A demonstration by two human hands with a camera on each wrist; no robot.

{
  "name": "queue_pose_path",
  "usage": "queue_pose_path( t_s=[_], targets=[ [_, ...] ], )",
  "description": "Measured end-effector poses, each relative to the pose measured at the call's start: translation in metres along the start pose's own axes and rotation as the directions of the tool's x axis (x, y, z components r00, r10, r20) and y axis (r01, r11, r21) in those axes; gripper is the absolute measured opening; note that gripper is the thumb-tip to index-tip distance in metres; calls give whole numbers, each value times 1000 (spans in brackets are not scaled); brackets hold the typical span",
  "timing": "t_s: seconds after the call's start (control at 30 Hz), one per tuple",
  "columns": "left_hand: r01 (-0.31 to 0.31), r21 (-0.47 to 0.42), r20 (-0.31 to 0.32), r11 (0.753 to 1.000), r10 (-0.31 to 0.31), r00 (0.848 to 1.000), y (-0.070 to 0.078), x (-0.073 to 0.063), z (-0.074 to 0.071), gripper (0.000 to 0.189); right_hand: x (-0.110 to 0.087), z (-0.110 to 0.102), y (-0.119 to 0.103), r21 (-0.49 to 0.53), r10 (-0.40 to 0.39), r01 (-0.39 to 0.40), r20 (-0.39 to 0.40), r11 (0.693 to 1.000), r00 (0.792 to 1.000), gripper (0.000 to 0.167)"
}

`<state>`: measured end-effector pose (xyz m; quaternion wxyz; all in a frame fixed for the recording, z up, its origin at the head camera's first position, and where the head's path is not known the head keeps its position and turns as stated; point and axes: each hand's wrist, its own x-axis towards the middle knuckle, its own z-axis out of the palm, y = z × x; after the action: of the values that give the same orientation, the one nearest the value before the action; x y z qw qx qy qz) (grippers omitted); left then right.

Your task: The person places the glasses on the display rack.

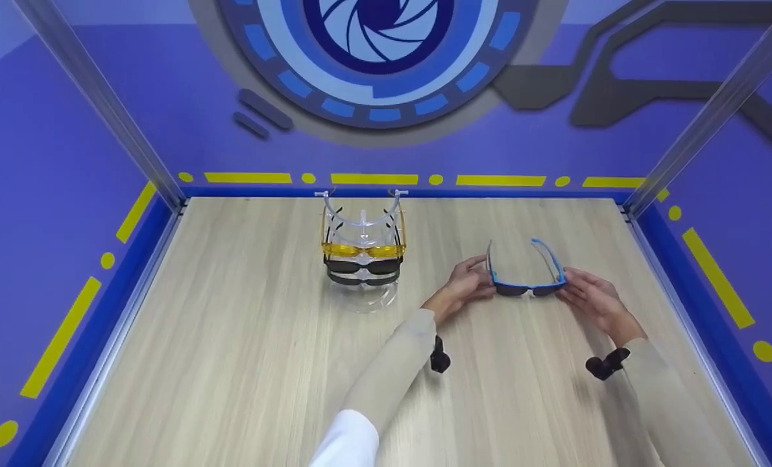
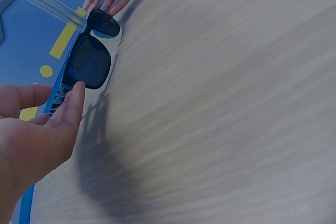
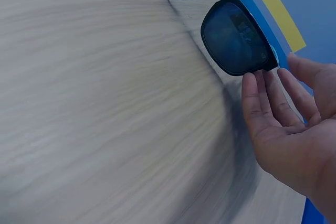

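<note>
A pair of sunglasses (image 1: pixel 529 288) with dark lenses, a black front and blue temples is held between both hands at the right of the table, lenses toward me and temples open, pointing away. My left hand (image 1: pixel 467 284) grips its left hinge corner; in the left wrist view that temple passes between thumb and fingers. At the opposite corner, my right hand (image 1: pixel 595 297) holds the frame by its fingertips, which meet the lower edge beside the lens (image 3: pixel 236 40) in the right wrist view.
Left of my hands stands a clear display stand (image 1: pixel 363 305). It carries yellow-framed glasses (image 1: pixel 363 250) on top, black sunglasses (image 1: pixel 364 266) below, and another dark pair (image 1: pixel 362 281) lowest. Blue-purple panels (image 1: pixel 386 155) and metal posts (image 1: pixel 704 123) border the wooden table (image 1: pixel 243 363).
</note>
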<state>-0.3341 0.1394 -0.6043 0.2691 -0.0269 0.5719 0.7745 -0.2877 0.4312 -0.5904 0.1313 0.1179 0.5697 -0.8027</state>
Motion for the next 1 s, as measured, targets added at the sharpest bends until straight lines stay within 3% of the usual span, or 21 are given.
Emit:
queue_pose_path(
  t_s=[0.13, 0.3, 0.43, 0.6, 0.77, 1.0],
  targets=[
    [11, -19, 17, 1000, -10, 1000, 1, -7, -7, 65, -1, 0, 3, -50, 19, -18, 28, 999, 999, 24],
    [2, 15, 26, 1000, -3, 1000, 5, -12, -13, 68, -4, 2, 4, -96, 34, -26, 85, 995, 996, 38],
    [6, 15, 28, 1000, -6, 1000, 5, -14, -14, 67, -11, -3, 3, -95, 56, -41, 160, 995, 986, 35],
    [1, 2, 66, 1000, -1, 998, 6, -21, -16, 70, -20, -8, 2, -69, 71, -54, 277, 996, 958, 35],
    [0, 43, 126, 999, -6, 992, 9, -31, -22, 72, -27, -8, 0, -75, 90, -68, 344, 995, 935, 37],
    [-6, 45, 189, 999, -3, 982, 13, -49, -27, 72, -36, -7, -3, -109, 101, -53, 510, 993, 854, 55]
  ],
)
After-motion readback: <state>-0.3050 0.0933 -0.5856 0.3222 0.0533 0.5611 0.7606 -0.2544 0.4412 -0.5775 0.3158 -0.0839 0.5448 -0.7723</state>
